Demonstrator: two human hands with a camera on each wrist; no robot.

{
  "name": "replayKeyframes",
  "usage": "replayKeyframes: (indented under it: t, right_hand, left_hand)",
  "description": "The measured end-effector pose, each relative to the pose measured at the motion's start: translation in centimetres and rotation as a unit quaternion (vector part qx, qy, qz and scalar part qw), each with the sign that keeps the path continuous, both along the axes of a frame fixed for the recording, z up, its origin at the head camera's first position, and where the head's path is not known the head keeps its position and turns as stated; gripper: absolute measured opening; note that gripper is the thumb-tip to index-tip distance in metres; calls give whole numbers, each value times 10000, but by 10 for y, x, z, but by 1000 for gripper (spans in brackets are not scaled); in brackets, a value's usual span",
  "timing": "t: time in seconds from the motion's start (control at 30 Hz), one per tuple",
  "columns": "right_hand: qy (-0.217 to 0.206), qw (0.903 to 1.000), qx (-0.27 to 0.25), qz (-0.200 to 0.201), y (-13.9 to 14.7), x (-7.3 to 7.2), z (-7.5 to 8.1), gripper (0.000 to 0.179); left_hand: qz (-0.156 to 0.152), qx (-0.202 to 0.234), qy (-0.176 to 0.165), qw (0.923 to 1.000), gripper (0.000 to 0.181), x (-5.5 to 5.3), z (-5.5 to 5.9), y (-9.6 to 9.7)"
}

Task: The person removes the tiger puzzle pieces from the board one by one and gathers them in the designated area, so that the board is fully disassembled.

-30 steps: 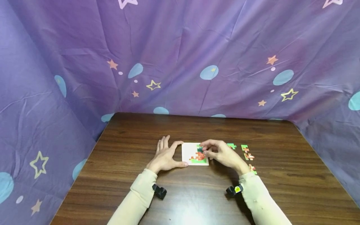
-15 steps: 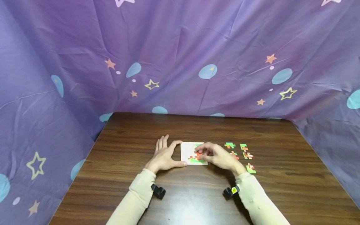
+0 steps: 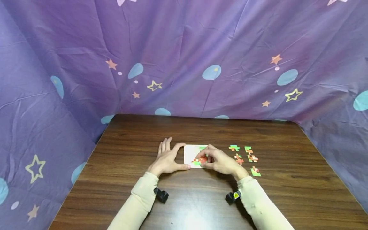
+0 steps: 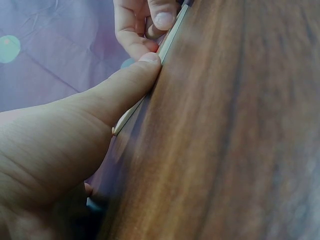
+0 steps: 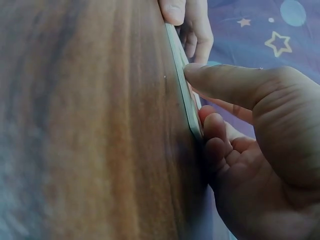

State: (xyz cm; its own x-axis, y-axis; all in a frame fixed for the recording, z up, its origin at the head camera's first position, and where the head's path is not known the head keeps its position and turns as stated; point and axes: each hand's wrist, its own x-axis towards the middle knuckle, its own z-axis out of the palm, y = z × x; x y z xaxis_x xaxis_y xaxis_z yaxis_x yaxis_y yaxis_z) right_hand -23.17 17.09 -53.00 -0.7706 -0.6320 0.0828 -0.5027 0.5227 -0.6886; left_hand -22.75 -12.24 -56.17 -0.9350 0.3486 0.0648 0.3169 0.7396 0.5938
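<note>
A pale square puzzle board (image 3: 188, 155) lies flat on the table, with green and red jigsaw pieces on its right part. My left hand (image 3: 166, 160) holds the board at its left side, index finger at the far corner and thumb (image 4: 135, 80) on the near edge. Over the pieces, my right hand (image 3: 219, 161) bends its index finger and thumb down to the board around a red jigsaw piece (image 3: 203, 159). The right thumb (image 5: 225, 82) also touches the board's near edge in the right wrist view. Part of the board's right side is hidden under that hand.
Several loose jigsaw pieces lie right of the board, among them a green one (image 3: 234, 148) and a red-and-green one (image 3: 255, 171). The brown wooden table (image 3: 143, 137) ends at a purple star-patterned curtain (image 3: 184, 64).
My right hand has moved left and toward the near edge over the board, uncovering a loose red piece on its right. The left hand keeps its place on the board.
</note>
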Motion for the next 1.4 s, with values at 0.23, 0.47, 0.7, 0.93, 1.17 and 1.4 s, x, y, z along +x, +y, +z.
replayKeyframes:
  t: [0.23, 0.47, 0.7, 0.93, 1.17, 1.4]
  right_hand:
    - [42, 10000, 38, 4, -3, 0, 0, 27]
    - [84, 9998, 178, 63, -6, 3, 4, 35]
    - [-63, 9999, 143, -54, -15, 8, 6, 34]
    - [-297, 9993, -150, -154, -17, 10, 5, 41]
    - [-491, 9983, -232, -215, -15, 9, 6, 43]
    - [-699, 9962, -314, -422, -14, 10, 2, 34]
  left_hand:
    - [0, -21, -35, 10000, 102, 0, 1, -1]
    - [34, 3, -81, 10000, 103, -2, 4, -1]
    - [26, -72, -13, 10000, 102, -3, 4, 0]
    - [0, -37, -3, 10000, 103, -3, 4, 0]
    - [5, -7, 24, 10000, 103, -3, 3, 0]
    - [-8, -3, -29, 10000, 102, -1, 0, 0]
